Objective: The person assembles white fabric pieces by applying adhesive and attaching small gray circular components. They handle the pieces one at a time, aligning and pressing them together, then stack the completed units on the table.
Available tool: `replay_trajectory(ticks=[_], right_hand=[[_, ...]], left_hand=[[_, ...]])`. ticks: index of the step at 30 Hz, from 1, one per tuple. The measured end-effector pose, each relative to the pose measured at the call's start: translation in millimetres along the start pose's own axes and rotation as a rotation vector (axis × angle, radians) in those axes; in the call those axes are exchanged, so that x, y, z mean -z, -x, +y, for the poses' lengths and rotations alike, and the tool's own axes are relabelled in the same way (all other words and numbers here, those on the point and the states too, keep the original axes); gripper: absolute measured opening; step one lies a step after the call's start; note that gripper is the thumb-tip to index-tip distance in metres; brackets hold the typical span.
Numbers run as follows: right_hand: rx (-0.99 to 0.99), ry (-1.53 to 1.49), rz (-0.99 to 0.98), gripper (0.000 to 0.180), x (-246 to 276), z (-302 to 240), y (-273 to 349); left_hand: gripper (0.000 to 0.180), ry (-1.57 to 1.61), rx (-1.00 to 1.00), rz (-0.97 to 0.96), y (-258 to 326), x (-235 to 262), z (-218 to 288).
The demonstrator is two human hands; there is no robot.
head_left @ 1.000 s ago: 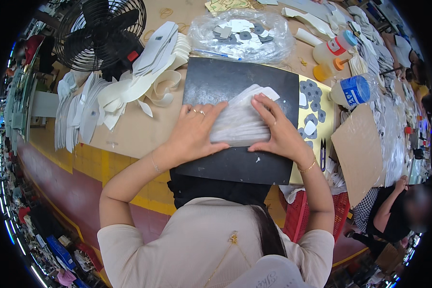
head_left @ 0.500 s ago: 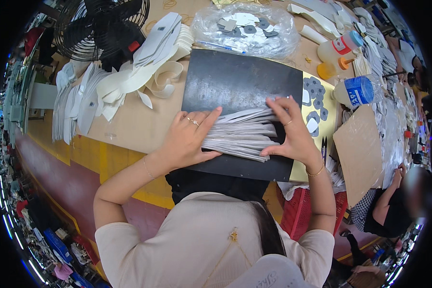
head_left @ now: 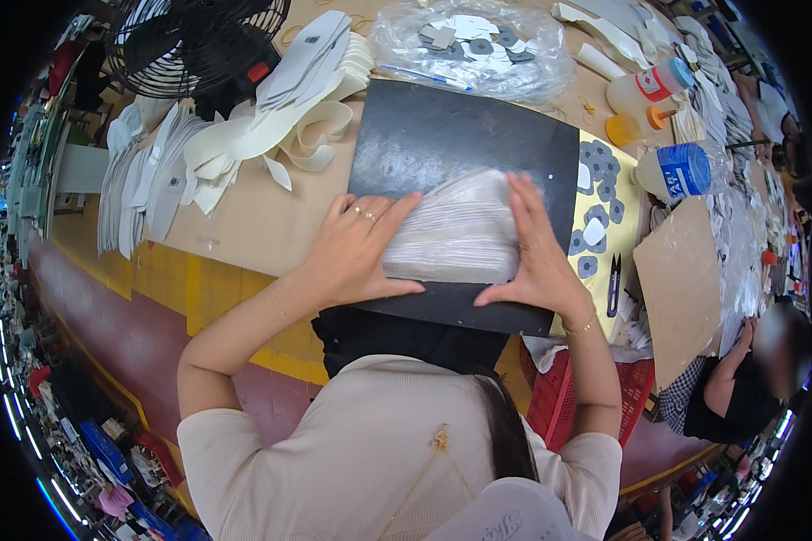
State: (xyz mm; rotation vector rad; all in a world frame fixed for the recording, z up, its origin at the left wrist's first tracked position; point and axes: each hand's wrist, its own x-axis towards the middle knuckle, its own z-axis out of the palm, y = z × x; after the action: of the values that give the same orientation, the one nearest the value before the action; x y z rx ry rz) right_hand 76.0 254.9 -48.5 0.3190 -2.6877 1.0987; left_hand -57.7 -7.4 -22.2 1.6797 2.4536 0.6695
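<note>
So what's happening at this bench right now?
A person squares up a stack of thin white sheets on a black board, the left hand and right hand pressing its two sides. White strips, a fan and a bag of cut pieces lie behind.

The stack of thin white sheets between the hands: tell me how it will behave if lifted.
The stack of sheets looks fanned, its edges stepped, so the layers would probably slide apart unless squeezed. The left hand and right hand press both sides, which suggests it needs support. The thin sheets would likely sag, and seem light.
</note>
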Motion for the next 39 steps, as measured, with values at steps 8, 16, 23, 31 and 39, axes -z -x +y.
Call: replay_trajectory(ticks=[8, 16, 23, 31, 39], right_hand=[[0.072, 0.349, -0.059, 0.115, 33, -21, -38], [-0.056, 0.430, -0.295, 0.113, 15, -66, -18], [-0.267, 0.282, -0.081, 0.092, -11, -70, -9], [-0.149, 0.546, 0.073, 0.082, -26, -112, -20], [-0.120, 0.004, 0.103, 0.050, -1, -121, -18]], left_hand=[[0.085, -0.035, -0.101, -0.108, -9, 1, 5], [0.066, -0.137, -0.179, 0.098, -12, 5, -6], [0.046, 0.794, 0.729, -0.148, 38, -15, 43], [0.063, 1.890, 0.513, 0.425, 10, -54, 61], [0.082, 1.728, 0.483, 0.395, -10, -36, 46]])
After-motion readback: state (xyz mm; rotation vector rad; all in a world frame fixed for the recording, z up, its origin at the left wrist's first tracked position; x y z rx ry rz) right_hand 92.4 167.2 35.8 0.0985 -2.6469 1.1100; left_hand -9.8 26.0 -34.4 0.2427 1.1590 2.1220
